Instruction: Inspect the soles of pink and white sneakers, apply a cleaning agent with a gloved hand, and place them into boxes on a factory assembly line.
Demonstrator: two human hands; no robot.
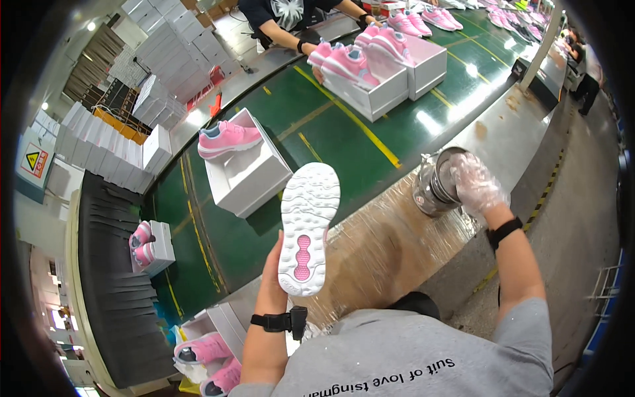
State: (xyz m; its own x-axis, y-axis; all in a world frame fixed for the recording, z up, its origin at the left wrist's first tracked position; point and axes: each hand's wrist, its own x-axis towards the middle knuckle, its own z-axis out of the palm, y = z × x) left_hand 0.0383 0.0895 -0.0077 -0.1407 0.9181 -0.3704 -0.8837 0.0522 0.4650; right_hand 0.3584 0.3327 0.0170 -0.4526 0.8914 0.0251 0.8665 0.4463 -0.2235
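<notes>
At centre, a shoe (312,205), not yet boxed, is gripped by the left hand (272,268)'s fingers; a second shoe (228,140) is at the box (261,193). The right hand (477,182)'s closure beside the can (427,193) cannot be told.

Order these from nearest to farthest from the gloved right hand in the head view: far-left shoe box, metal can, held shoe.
1. Metal can, at the right hand.
2. Held shoe, in the left hand.
3. Shoe box, at far left.
</notes>
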